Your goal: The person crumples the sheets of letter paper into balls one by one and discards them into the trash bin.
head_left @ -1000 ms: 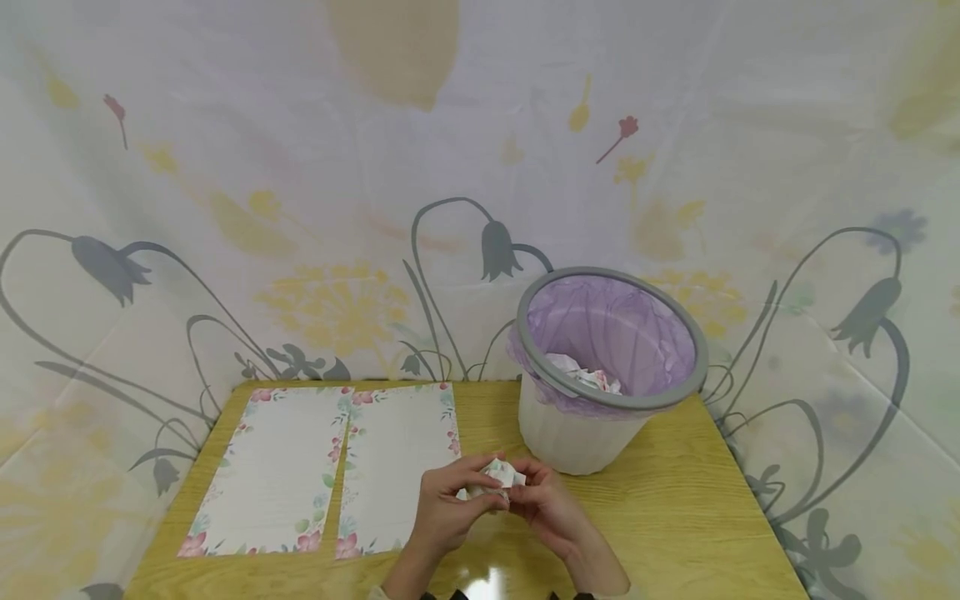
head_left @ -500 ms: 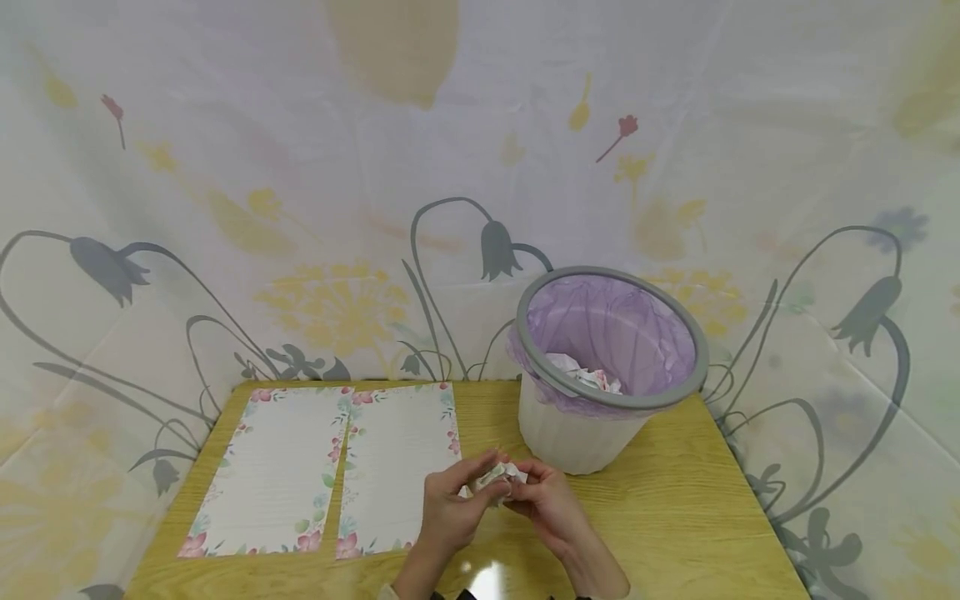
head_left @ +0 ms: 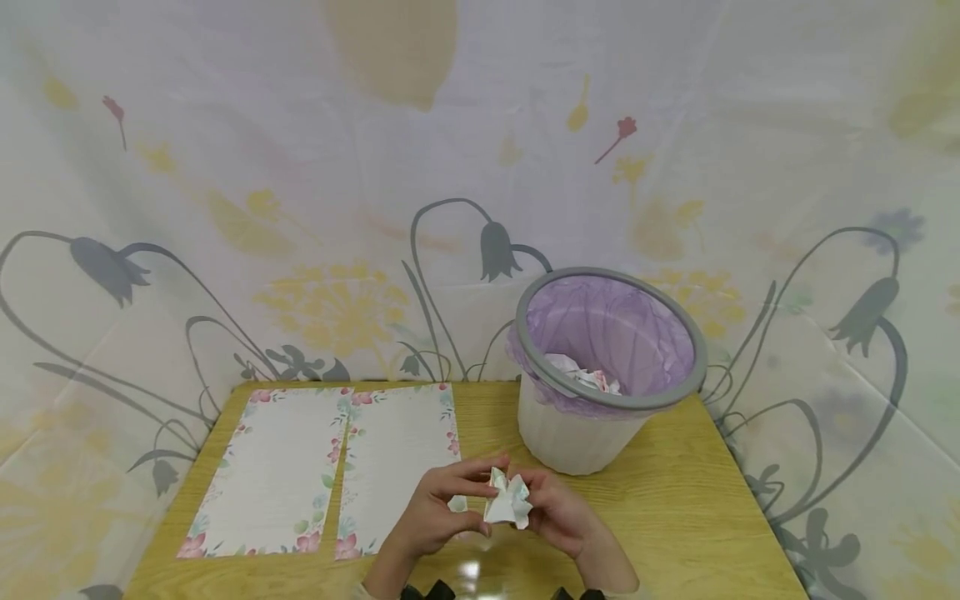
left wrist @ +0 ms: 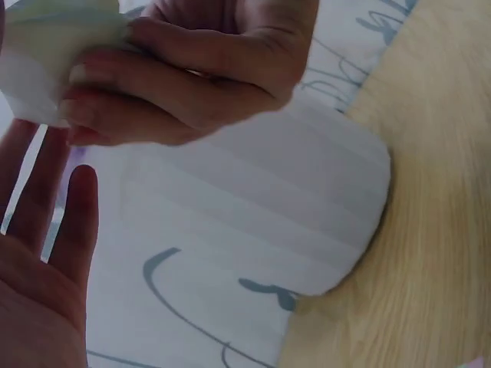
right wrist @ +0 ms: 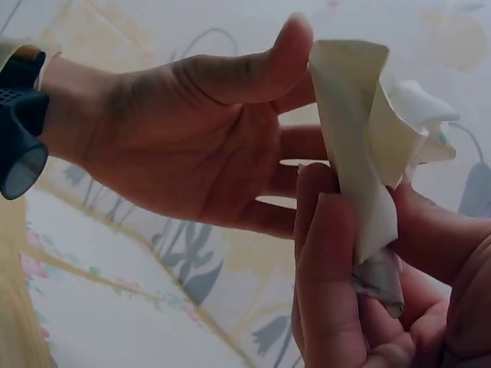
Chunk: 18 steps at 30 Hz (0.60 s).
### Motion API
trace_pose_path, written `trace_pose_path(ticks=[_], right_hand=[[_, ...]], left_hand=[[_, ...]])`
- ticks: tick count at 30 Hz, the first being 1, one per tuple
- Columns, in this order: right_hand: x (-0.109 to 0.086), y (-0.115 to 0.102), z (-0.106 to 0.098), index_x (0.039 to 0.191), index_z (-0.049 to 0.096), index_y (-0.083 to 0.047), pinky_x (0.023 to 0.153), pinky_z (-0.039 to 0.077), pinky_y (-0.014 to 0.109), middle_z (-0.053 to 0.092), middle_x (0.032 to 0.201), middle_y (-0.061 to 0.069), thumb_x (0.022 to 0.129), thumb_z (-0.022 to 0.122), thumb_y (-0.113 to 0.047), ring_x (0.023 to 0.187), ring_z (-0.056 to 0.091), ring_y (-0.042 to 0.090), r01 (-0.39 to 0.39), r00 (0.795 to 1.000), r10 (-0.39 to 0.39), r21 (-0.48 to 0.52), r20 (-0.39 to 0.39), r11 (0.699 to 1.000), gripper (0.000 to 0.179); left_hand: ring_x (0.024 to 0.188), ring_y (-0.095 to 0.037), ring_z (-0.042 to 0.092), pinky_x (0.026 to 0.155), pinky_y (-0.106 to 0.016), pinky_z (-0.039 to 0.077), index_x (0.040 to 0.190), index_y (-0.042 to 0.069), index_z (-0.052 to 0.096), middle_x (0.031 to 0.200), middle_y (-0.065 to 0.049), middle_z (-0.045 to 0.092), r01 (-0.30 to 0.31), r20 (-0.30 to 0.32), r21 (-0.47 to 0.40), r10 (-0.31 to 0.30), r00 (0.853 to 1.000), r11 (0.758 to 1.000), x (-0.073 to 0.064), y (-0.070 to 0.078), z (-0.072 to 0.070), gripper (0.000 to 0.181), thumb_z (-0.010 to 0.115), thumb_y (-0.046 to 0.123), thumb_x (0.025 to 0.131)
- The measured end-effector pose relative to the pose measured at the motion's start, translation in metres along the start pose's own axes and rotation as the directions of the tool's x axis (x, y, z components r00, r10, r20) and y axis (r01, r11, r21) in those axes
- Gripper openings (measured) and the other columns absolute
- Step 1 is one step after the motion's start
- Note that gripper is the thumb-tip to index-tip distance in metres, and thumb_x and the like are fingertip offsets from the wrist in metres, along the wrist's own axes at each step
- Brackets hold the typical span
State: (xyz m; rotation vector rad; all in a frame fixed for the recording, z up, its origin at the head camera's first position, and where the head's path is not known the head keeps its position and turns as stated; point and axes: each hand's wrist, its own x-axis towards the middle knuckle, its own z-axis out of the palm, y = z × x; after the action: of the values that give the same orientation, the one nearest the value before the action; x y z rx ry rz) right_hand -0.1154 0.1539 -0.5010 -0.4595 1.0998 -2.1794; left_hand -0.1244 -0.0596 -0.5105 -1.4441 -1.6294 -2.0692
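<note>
A crumpled piece of white paper (head_left: 510,502) with a printed border is between both hands, low over the table in the head view. My right hand (head_left: 561,515) pinches it between thumb and fingers, plain in the right wrist view, where the paper (right wrist: 349,146) shows a folded, creased shape. My left hand (head_left: 437,510) is around the other side, its fingers (left wrist: 73,222) stretched out and thumb straight. In the right wrist view the left palm (right wrist: 207,153) faces the paper, with the fingers passing behind it and the thumb tip beside its upper edge.
Two flower-bordered sheets (head_left: 266,467) lie side by side on the left of the wooden table (head_left: 697,508). Behind the right hand stands a white wastebasket (head_left: 577,437) with a grey rim and purple liner. Crumpled paper (head_left: 585,375) lies inside. A floral cloth (head_left: 300,167) hangs behind.
The crumpled paper has turned in the hands and more of it now shows. My left fingers have loosened and straightened around it, while the right hand keeps its hold.
</note>
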Motion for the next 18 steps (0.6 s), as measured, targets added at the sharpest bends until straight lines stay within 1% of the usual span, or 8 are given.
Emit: trace_pose_path(ticks=[3, 5, 8, 11, 13, 15, 16, 18], right_hand=[[0.001, 0.0, 0.003, 0.095, 0.073, -0.02, 0.064, 0.051, 0.016, 0.067, 0.097, -0.006, 0.093, 0.051, 0.004, 0.08, 0.064, 0.004, -0.017, 1.0, 0.017, -0.017, -0.005, 1.0, 0.032], [0.001, -0.001, 0.006, 0.095, 0.074, -0.019, 0.062, 0.052, 0.016, 0.068, 0.095, -0.006, 0.091, 0.053, 0.005, 0.078, 0.065, 0.004, -0.03, 0.999, 0.028, -0.047, -0.044, 0.998, 0.032], [0.001, 0.0, 0.009, 0.093, 0.076, -0.018, 0.059, 0.051, 0.015, 0.07, 0.089, -0.006, 0.088, 0.054, 0.008, 0.073, 0.066, 0.003, -0.056, 0.992, 0.043, -0.11, -0.118, 0.992, 0.035], [0.001, 0.001, 0.011, 0.092, 0.077, -0.019, 0.058, 0.051, 0.016, 0.072, 0.082, -0.007, 0.085, 0.052, 0.011, 0.068, 0.065, 0.002, -0.081, 0.979, 0.046, -0.175, -0.196, 0.981, 0.04], [0.001, 0.002, 0.012, 0.09, 0.077, -0.019, 0.058, 0.051, 0.016, 0.072, 0.08, -0.007, 0.082, 0.05, 0.013, 0.067, 0.064, 0.002, -0.088, 0.97, 0.036, -0.21, -0.241, 0.974, 0.042], [0.001, 0.003, 0.012, 0.09, 0.077, -0.018, 0.059, 0.051, 0.017, 0.073, 0.081, -0.006, 0.083, 0.051, 0.012, 0.068, 0.064, 0.004, -0.09, 0.961, 0.023, -0.231, -0.276, 0.969, 0.041], [0.001, 0.003, 0.012, 0.09, 0.077, -0.018, 0.059, 0.051, 0.017, 0.073, 0.081, -0.006, 0.085, 0.052, 0.011, 0.068, 0.064, 0.004, -0.088, 0.955, 0.014, -0.239, -0.295, 0.967, 0.038], [0.001, 0.002, 0.012, 0.09, 0.078, -0.017, 0.059, 0.051, 0.017, 0.073, 0.082, -0.005, 0.089, 0.056, 0.006, 0.069, 0.065, 0.005, -0.093, 0.943, 0.003, -0.255, -0.332, 0.963, 0.032]], left_hand=[[0.125, -0.034, 0.056, 0.094, -0.042, 0.053, 0.125, 0.002, 0.068, 0.136, -0.024, 0.057, -0.024, 0.03, 0.067, 0.022, 0.999, 0.997, 0.002, 0.002, 0.0, 0.046, 0.074, 0.024, 0.085], [0.118, -0.032, 0.06, 0.089, -0.041, 0.054, 0.123, 0.001, 0.07, 0.131, -0.024, 0.061, -0.05, 0.044, 0.121, 0.045, 0.998, 0.991, 0.004, 0.004, 0.0, 0.047, 0.074, 0.027, 0.084], [0.108, -0.029, 0.063, 0.084, -0.041, 0.056, 0.112, 0.001, 0.074, 0.121, -0.02, 0.066, -0.08, 0.053, 0.183, 0.071, 0.996, 0.98, 0.006, 0.007, 0.0, 0.041, 0.077, 0.029, 0.082], [0.101, -0.027, 0.064, 0.082, -0.041, 0.057, 0.101, 0.004, 0.075, 0.112, -0.016, 0.068, -0.084, 0.04, 0.216, 0.077, 0.996, 0.973, 0.008, 0.008, 0.001, 0.031, 0.084, 0.019, 0.075], [0.098, -0.026, 0.065, 0.081, -0.04, 0.057, 0.095, 0.004, 0.075, 0.107, -0.016, 0.068, -0.08, 0.025, 0.231, 0.077, 0.997, 0.97, 0.009, 0.008, 0.002, 0.031, 0.089, 0.007, 0.068], [0.096, -0.027, 0.066, 0.08, -0.04, 0.058, 0.091, 0.004, 0.073, 0.104, -0.017, 0.068, -0.078, 0.007, 0.242, 0.079, 0.997, 0.967, 0.008, 0.006, 0.003, 0.035, 0.089, -0.003, 0.061], [0.095, -0.027, 0.067, 0.08, -0.039, 0.058, 0.09, 0.004, 0.073, 0.103, -0.017, 0.068, -0.076, -0.005, 0.251, 0.08, 0.997, 0.965, 0.008, 0.006, 0.004, 0.035, 0.089, -0.005, 0.06], [0.094, -0.028, 0.067, 0.08, -0.04, 0.058, 0.088, 0.003, 0.072, 0.101, -0.019, 0.068, -0.064, -0.037, 0.268, 0.077, 0.996, 0.961, 0.012, 0.011, 0.008, 0.036, 0.087, -0.01, 0.058]])
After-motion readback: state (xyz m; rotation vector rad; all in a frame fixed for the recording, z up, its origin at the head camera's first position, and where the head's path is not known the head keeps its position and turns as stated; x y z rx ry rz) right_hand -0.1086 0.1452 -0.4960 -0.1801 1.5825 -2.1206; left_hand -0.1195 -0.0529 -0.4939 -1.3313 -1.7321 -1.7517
